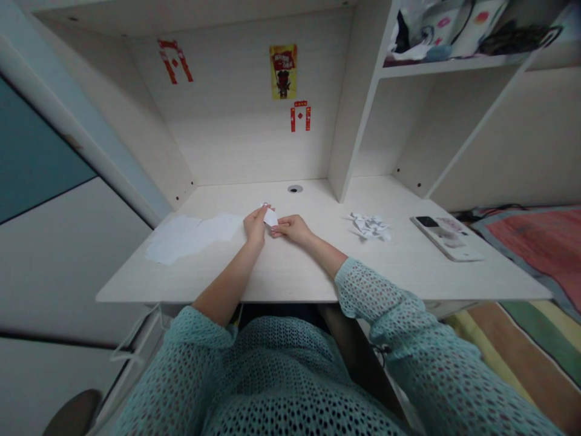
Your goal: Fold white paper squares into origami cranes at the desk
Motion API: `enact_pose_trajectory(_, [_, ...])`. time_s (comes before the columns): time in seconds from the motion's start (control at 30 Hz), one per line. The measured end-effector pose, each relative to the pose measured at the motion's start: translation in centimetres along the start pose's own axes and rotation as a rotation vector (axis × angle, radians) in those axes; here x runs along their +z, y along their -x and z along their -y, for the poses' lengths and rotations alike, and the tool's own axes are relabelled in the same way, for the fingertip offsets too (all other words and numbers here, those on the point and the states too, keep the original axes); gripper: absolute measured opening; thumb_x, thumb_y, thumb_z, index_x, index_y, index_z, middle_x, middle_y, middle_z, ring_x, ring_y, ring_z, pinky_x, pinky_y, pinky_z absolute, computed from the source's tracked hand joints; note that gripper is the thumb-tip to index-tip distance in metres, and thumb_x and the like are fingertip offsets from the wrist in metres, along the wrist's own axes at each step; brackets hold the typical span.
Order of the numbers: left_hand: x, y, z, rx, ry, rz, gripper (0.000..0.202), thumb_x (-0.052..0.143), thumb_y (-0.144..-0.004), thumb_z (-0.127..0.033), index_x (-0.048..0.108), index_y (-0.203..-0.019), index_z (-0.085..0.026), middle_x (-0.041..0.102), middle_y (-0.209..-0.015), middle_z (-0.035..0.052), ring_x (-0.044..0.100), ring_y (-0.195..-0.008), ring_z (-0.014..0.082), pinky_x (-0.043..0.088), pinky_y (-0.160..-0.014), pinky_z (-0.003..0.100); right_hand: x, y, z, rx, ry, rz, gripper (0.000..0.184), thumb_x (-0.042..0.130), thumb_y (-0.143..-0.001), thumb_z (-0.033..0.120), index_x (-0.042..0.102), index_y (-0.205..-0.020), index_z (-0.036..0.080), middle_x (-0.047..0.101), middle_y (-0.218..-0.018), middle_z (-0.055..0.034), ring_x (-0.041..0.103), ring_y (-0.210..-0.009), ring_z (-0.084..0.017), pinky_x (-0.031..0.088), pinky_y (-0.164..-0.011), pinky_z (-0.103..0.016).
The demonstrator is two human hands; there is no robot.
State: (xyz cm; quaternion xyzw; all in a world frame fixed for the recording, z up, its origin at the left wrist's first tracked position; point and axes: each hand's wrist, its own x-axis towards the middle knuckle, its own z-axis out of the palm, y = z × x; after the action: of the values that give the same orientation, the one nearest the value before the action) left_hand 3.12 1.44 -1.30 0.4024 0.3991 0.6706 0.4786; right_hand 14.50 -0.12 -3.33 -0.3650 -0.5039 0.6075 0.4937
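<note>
The left hand (255, 224) pinches a small folded paper (271, 217) above the middle of the desk (290, 275), the right hand (293, 229) narrowly beside it, grip unclear; uneven pressure could crease or drop it.

A bedroom: built-in desk (290, 284) with shelves (454, 66), beside a blanket-covered bed (535, 254).

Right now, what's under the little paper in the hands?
The desk lies below. The left hand and right hand hold the paper; their fingers hide its lower part.
</note>
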Motion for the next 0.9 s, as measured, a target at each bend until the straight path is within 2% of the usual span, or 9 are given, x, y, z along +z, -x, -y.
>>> enact_pose_trajectory(0.17, [-0.1, -0.4, 0.2, 0.007, 0.02, 0.002, 0.034, 0.069, -0.065, -0.039, 0.07, -0.082, -0.01, 0.07, -0.083, 0.0116, 0.065, -0.076, 0.0171, 0.048, -0.075, 0.028, 0.1, 0.0, 0.0, -0.04, 0.025, 0.015, 0.027, 0.076, -0.06, 0.024, 0.068, -0.082, 0.009, 0.068, -0.063, -0.0058, 0.065, -0.057, -0.014, 0.054, -0.065, -0.028])
enact_pose_trajectory(0.4, [-0.7, -1.3, -0.5, -0.052, 0.04, -0.051, 0.037, 0.069, -0.066, -0.041, 0.069, -0.086, -0.01, 0.07, -0.086, 0.0129, 0.065, -0.079, 0.0186, 0.048, -0.073, 0.029, 0.5, 0.2, 0.4, -0.046, 0.1, 0.003, 0.038, 0.073, -0.064, 0.022, 0.067, -0.099, 0.01, 0.069, -0.065, -0.0055, 0.065, -0.059, -0.015, 0.053, -0.065, -0.027])
enact_pose_trajectory(0.5, [-0.7, -1.2, -0.8, -0.079, 0.019, -0.072, 0.037, 0.067, -0.068, -0.044, 0.069, -0.086, -0.011, 0.07, -0.087, 0.0131, 0.065, -0.08, 0.019, 0.048, -0.073, 0.029, 0.4, 0.3, 0.6, -0.091, 0.212, 0.022, 0.037, 0.071, -0.067, 0.025, 0.067, -0.101, 0.013, 0.07, -0.067, -0.0047, 0.066, -0.061, -0.015, 0.052, -0.065, -0.027])
enact_pose_trajectory(0.63, [-0.6, -0.9, -0.8, -0.044, 0.01, -0.073, 0.038, 0.068, -0.067, -0.044, 0.069, -0.085, -0.01, 0.07, -0.083, 0.0124, 0.065, -0.077, 0.019, 0.048, -0.071, 0.029, 0.3, 1.0, 1.3, -0.167, 0.405, 0.064, 0.034, 0.069, -0.07, 0.031, 0.068, -0.101, 0.017, 0.069, -0.067, -0.0038, 0.066, -0.062, -0.016, 0.049, -0.063, -0.025])
enact_pose_trajectory(0.7, [-0.5, -0.8, -0.7, -0.017, 0.012, -0.064, 0.038, 0.068, -0.066, -0.043, 0.069, -0.084, -0.01, 0.07, -0.082, 0.012, 0.065, -0.076, 0.0188, 0.048, -0.071, 0.029, 0.3, 1.5, 1.9, -0.153, 0.447, 0.107, 0.042, 0.07, -0.069, 0.033, 0.065, -0.108, 0.017, 0.069, -0.064, -0.0037, 0.065, -0.059, -0.015, 0.049, -0.061, -0.025])
enact_pose_trajectory(0.8, [-0.6, -0.6, -0.9, 0.028, 0.006, -0.077, 0.036, 0.068, -0.066, -0.042, 0.069, -0.084, -0.011, 0.07, -0.081, 0.0116, 0.065, -0.076, 0.0181, 0.048, -0.072, 0.028, 0.2, 2.2, 2.6, -0.126, 0.507, 0.167, 0.068, 0.076, -0.061, 0.033, 0.052, -0.123, 0.018, 0.067, -0.061, -0.0012, 0.062, -0.054, -0.015, 0.047, -0.059, -0.025])
enact_pose_trajectory(0.83, [-0.5, -0.5, -1.0, 0.038, -0.003, -0.082, 0.035, 0.068, -0.066, -0.042, 0.069, -0.083, -0.011, 0.07, -0.081, 0.0114, 0.065, -0.075, 0.0179, 0.048, -0.072, 0.028, 0.2, 2.3, 2.8, -0.158, 0.529, 0.13, 0.071, 0.078, -0.059, 0.034, 0.052, -0.122, 0.018, 0.067, -0.061, -0.0004, 0.061, -0.055, -0.014, 0.046, -0.059, -0.025])
enact_pose_trajectory(0.9, [-0.5, -0.3, -1.3, 0.048, -0.036, -0.065, 0.032, 0.069, -0.065, -0.041, 0.069, -0.079, -0.012, 0.07, -0.08, 0.0105, 0.064, -0.076, 0.0179, 0.047, -0.072, 0.028, 0.2, 2.2, 2.8, -0.246, 0.511, 0.0, 0.059, 0.075, -0.062, 0.036, 0.053, -0.114, 0.02, 0.068, -0.068, -0.0007, 0.06, -0.06, -0.013, 0.045, -0.06, -0.024])
